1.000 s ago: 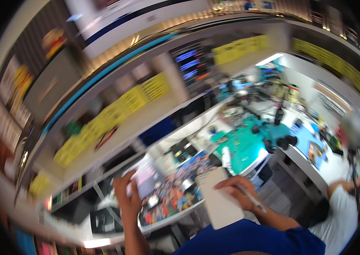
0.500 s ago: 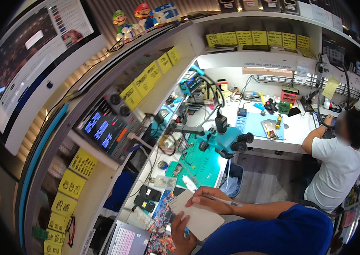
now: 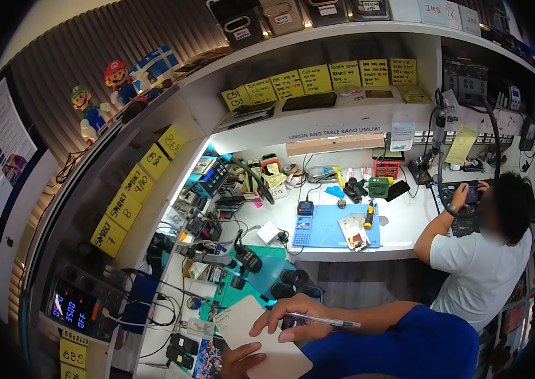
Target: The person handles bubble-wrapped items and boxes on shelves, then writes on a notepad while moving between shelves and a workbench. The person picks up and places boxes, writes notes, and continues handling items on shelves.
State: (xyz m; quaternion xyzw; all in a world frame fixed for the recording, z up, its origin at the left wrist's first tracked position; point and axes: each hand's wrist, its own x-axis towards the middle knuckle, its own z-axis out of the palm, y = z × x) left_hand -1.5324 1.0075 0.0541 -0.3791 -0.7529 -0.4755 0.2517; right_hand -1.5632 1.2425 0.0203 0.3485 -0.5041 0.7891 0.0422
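Observation:
A pale, blank-looking card (image 3: 280, 359) with a few handwritten lines near its upper left corner lies tilted in front of me, above the desk. My left hand (image 3: 242, 361) grips its lower left edge, thumb and finger on the upper face. Over the card reaches my right hand (image 3: 299, 316), a clear-barrelled pen (image 3: 338, 323) held between its fingers. The pen's rear end points right, and its fingers hang near the card's surface. Just beyond, a teal microscope (image 3: 273, 276) with black eyepieces stands over a green mat (image 3: 272, 252), partly hidden by my hand and the card.
Two dark phones (image 3: 182, 351) lie left of the card. At left is a power supply (image 3: 75, 306) with a lit display. A blue mat (image 3: 327, 221) on the far bench bears a screwdriver and small parts. At right, a person in a white shirt (image 3: 482, 268) holds a phone.
My view has swung right and upward, so the monitor and shelf slide left. The card and both hands appear farther left in the picture. Both hands keep hold of the card and pen.

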